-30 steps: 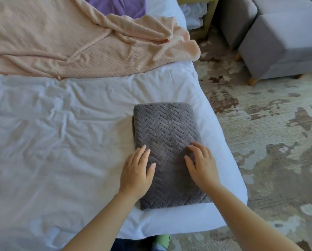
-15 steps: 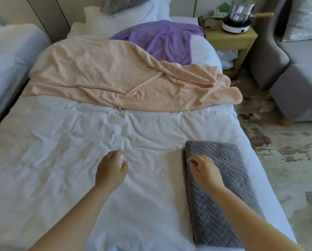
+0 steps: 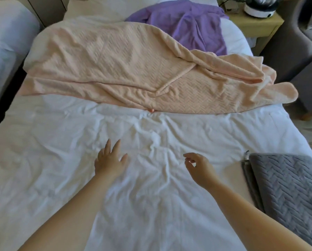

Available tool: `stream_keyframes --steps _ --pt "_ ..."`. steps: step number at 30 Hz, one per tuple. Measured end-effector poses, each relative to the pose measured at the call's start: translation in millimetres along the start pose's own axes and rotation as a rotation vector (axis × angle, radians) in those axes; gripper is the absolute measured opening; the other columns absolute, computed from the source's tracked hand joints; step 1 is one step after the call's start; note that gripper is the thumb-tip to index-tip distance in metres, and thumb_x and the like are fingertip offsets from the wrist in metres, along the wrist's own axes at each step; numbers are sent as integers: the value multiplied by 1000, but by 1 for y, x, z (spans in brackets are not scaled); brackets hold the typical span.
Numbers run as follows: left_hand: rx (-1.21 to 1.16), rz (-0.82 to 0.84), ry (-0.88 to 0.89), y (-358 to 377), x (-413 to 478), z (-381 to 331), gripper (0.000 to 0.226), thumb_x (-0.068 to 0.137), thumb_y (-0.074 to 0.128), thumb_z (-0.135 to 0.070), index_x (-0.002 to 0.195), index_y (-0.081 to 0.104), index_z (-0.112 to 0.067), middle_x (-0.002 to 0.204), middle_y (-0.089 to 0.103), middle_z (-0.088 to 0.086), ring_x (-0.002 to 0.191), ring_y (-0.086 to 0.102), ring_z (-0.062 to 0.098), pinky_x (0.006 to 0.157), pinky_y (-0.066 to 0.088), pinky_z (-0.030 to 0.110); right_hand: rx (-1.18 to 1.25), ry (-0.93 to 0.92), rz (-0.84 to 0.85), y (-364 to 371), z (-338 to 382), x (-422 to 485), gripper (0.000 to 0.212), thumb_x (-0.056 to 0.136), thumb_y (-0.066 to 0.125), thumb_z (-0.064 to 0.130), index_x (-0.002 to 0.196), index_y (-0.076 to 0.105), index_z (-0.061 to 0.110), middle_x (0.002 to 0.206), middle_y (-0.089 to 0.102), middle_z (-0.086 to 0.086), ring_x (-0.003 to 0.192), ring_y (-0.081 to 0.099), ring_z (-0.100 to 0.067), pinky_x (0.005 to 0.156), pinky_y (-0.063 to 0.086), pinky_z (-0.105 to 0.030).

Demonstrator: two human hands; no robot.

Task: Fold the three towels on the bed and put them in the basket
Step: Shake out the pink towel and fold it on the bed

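A folded grey towel [image 3: 285, 187] lies at the bed's lower right edge. A peach towel [image 3: 133, 73] is spread out and rumpled across the middle of the bed. Behind it a purple towel [image 3: 191, 24] lies crumpled near the pillows. My left hand [image 3: 110, 160] hovers over the white sheet with fingers spread, holding nothing. My right hand [image 3: 200, 169] is to its right, fingers loosely curled and apart, empty, well left of the grey towel. No basket is in view.
The white bed sheet [image 3: 43, 160] is wrinkled. A second bed [image 3: 5, 42] stands at the left. A yellow nightstand [image 3: 260, 24] with a white appliance [image 3: 260, 6] is at the top right, and a grey armchair [image 3: 296, 51] beside it.
Both hands left the folded grey towel and moved left and forward over the bare sheet. The view swung up and left, so the grey towel now sits at the right edge.
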State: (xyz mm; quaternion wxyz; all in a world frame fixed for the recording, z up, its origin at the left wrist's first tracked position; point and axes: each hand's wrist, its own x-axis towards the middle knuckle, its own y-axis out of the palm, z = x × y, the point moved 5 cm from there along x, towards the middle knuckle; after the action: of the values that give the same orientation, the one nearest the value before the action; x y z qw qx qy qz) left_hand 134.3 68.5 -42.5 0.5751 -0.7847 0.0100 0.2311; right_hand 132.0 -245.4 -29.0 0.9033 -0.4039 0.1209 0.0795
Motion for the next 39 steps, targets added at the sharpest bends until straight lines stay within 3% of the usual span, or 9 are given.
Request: stream_keyframes --steps 9,12,20,24,28,31,33,35,39 --pt "116 -205 43 42 116 1 57 94 16 -60 148 9 -46 161 -4 -5 148 -4 24 113 -7 58 -61 -123 -176 34 50 139 23 89 60 23 111 63 16 112 62 1 108 52 -21 91 39 -28" --pt "159 -268 37 70 127 12 59 90 7 -61 148 3 -47 161 -3 -7 148 -6 22 113 -10 56 -130 -175 -259 51 62 178 28 88 61 31 114 62 20 115 61 2 109 51 -22 95 39 -36" --pt "179 -341 38 85 138 16 58 91 11 -56 146 -1 -44 157 -13 -10 147 -7 22 114 -10 57 -203 -153 -321 72 81 240 36 83 62 50 106 62 22 110 62 2 113 49 -24 98 31 -35" --pt "181 -357 54 85 139 16 58 91 15 -55 146 7 -42 158 -6 -9 148 -1 23 113 -8 57 -216 -156 -283 78 92 247 21 91 54 38 96 63 20 101 64 2 102 54 -22 90 33 -33" --pt "207 -225 40 79 137 15 57 89 3 -59 143 -9 -46 155 -21 -14 147 -13 20 112 -16 54 -59 -136 -225 59 94 209 14 90 60 28 87 64 14 84 62 3 81 57 -21 71 41 -32" --pt "47 -140 11 57 124 4 58 94 25 -56 149 7 -44 161 -4 -7 148 -4 21 115 -4 54 54 -179 -207 33 104 153 9 88 64 21 82 64 13 77 62 5 76 56 -16 67 40 -27" --pt "-195 -202 18 26 98 -14 66 90 50 -43 148 29 -21 157 19 12 144 18 31 114 15 54 115 -185 -205 10 112 119 7 87 64 18 82 64 14 76 63 6 75 57 -14 65 39 -18" --pt "-314 -339 151 -14 68 -40 74 79 64 -35 142 39 -4 147 35 23 136 32 39 109 27 54 166 -197 -228 -18 126 91 7 87 65 19 81 63 17 75 64 9 74 58 -11 64 38 -10" --pt "-244 -477 523 -109 10 -117 66 79 60 -44 138 45 -18 141 45 9 131 39 26 110 29 44 227 -288 -238 -84 174 40 8 86 67 21 78 64 20 74 65 10 73 59 -6 63 41 -11"
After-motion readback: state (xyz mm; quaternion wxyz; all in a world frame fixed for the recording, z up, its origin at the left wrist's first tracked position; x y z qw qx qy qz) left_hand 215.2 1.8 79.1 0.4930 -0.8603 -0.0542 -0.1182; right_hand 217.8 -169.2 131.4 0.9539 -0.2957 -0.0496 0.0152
